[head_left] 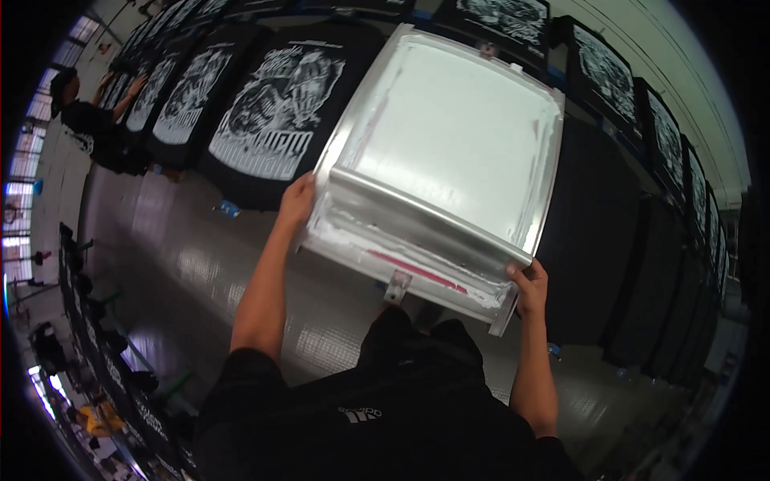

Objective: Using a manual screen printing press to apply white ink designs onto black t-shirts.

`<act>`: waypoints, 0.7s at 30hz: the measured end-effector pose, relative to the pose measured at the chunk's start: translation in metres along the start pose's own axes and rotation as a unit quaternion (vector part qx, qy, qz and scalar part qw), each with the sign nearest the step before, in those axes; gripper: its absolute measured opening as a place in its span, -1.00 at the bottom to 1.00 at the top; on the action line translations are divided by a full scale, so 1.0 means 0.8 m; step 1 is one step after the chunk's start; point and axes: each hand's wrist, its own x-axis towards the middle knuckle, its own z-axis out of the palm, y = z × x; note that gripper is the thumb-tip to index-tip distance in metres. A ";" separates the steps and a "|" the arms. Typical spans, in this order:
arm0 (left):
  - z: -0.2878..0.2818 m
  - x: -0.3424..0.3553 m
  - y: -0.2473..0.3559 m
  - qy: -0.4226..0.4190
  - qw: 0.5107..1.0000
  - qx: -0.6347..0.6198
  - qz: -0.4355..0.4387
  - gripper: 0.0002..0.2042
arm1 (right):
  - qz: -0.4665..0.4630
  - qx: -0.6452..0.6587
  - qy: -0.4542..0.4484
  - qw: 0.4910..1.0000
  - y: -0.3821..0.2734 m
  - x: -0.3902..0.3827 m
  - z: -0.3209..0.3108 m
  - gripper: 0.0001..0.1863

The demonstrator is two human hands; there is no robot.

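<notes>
- Frame (353, 120), between left hand (298, 200) and right hand (530, 287): bare silvery metal, dull sheen, smeared white.
- Panel inside it, ahead of both hands: pale, smooth, faintly glossy.
- Bar (429, 216) spanning hand to hand: smooth metal, satin, bright highlight.
- White paste (345, 232), near left hand: thick, wet-looking, rough ridges.
- Bracket (397, 286), nearer the body than the hands: metal, scuffed.
- Printed shirt (277, 104), beyond left hand: matt black cloth.
- Black cloth (593, 240), right of right hand: matt.
- Floor (152, 216), left of left hand: grey, glossy, reflective.

White lettering (261, 152) stands on black printed shirts (277, 104) and the wearer's top (369, 445).
</notes>
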 end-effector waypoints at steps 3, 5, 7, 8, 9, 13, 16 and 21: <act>0.031 -0.052 0.036 0.005 1.000 -0.010 0.007 -0.55 | -0.016 0.000 0.025 1.000 -0.025 -0.026 -0.044 -0.57; 0.065 -0.101 0.066 -0.046 0.993 -0.108 -0.011 -0.55 | -0.008 -0.020 0.017 1.000 -0.060 -0.053 -0.092 -0.65; 0.106 -0.140 0.069 -0.013 0.998 -0.059 -0.014 -0.56 | -0.022 -0.042 0.024 0.999 -0.080 -0.070 -0.148 -0.69; 0.144 -0.158 0.082 -0.029 0.998 -0.064 -0.006 -0.56 | -0.029 -0.045 0.042 0.998 -0.085 -0.082 -0.186 -0.69; 0.187 -0.183 0.103 -0.037 0.997 -0.073 -0.003 -0.55 | -0.038 -0.048 0.057 0.997 -0.089 -0.095 -0.230 -0.69; 0.339 -0.250 0.131 -0.097 0.990 -0.098 0.023 -0.52 | -0.062 -0.031 0.106 0.992 -0.086 -0.137 -0.384 -0.69; 0.406 -0.289 0.146 -0.084 0.992 -0.090 0.004 -0.54 | -0.085 -0.029 0.111 0.990 -0.079 -0.150 -0.461 -0.69; 0.455 -0.320 0.147 -0.076 0.991 -0.110 0.030 -0.57 | -0.053 -0.031 0.053 0.997 -0.074 -0.139 -0.541 -0.67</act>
